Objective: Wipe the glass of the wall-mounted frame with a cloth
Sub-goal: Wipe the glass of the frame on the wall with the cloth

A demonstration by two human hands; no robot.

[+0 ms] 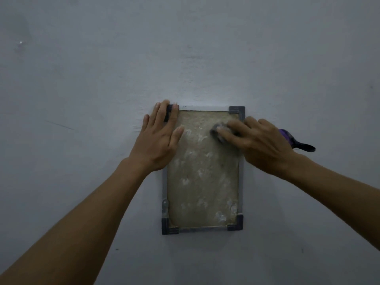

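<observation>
Small grey-edged rectangular frame [242, 182] on the pale wall; its glass [202, 177] is smeared white nearly all over. My left hand [162, 138] lies flat, steadying the upper left corner. My right hand [255, 140] presses a grey cloth wad [216, 132] upper right. I judge wiping barely begun.

This looks like a plain indoor room, though which kind cannot be told. A pale grey painted wall [82, 68] fills the view, scuffed and faintly scratched, with a small white chip toward ten o'clock. The light is dim and bluish. At the centre a small frame [242, 182] with dark corner caps hangs on it, its glass [202, 177] cloudy and smeared with white.
</observation>
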